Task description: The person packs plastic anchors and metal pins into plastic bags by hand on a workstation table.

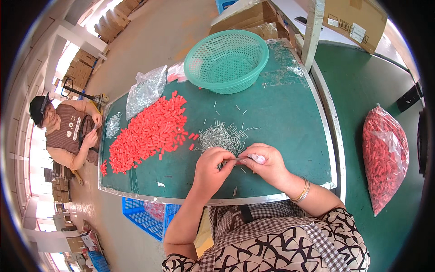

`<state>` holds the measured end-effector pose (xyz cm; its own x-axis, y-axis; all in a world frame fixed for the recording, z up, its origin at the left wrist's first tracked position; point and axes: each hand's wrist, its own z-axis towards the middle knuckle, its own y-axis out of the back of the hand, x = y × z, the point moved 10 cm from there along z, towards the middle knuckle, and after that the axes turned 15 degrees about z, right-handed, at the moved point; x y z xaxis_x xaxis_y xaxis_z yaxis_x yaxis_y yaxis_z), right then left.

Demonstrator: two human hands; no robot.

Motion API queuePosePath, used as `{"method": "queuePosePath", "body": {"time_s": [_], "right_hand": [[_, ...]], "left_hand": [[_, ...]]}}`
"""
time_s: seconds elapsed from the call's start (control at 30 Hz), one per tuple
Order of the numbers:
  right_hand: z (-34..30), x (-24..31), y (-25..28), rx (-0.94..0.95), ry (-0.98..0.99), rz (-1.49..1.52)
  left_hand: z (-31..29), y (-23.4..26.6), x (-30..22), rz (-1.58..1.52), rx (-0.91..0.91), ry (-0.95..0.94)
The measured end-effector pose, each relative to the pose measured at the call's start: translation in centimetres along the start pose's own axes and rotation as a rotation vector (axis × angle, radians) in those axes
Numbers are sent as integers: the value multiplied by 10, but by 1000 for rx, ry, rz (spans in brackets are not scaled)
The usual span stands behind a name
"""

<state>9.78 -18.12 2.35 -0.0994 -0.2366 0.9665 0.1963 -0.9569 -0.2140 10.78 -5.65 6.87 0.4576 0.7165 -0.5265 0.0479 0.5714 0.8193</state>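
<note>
My left hand and my right hand meet close to the near table edge, thumbs and fingertips pinched together. Between the fingertips is something small and thin, too hidden to name. A crumpled white bit shows at the fingers of my right hand; whether it is held or wrapped on a finger I cannot tell. Just beyond my hands lies a loose pile of thin silvery metal pins, several strewn around it. Left of that spreads a big heap of short red plastic sleeves.
A green perforated basket stands at the far side of the green table. A clear bag of small parts lies behind the heap. To the right rests a bag of red pieces. Another person works at the left end.
</note>
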Motion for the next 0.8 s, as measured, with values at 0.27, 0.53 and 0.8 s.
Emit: {"method": "queuePosePath", "body": {"time_s": [0.27, 0.53, 0.8], "right_hand": [[1, -2, 6, -57, 21, -66], [0, -17, 11, -92, -140, 33], [1, -3, -1, -28, 105, -85]], "left_hand": [[1, -9, 2, -78, 10, 71], [-6, -8, 27, -223, 24, 226], [-6, -13, 17, -165, 5, 162]]}}
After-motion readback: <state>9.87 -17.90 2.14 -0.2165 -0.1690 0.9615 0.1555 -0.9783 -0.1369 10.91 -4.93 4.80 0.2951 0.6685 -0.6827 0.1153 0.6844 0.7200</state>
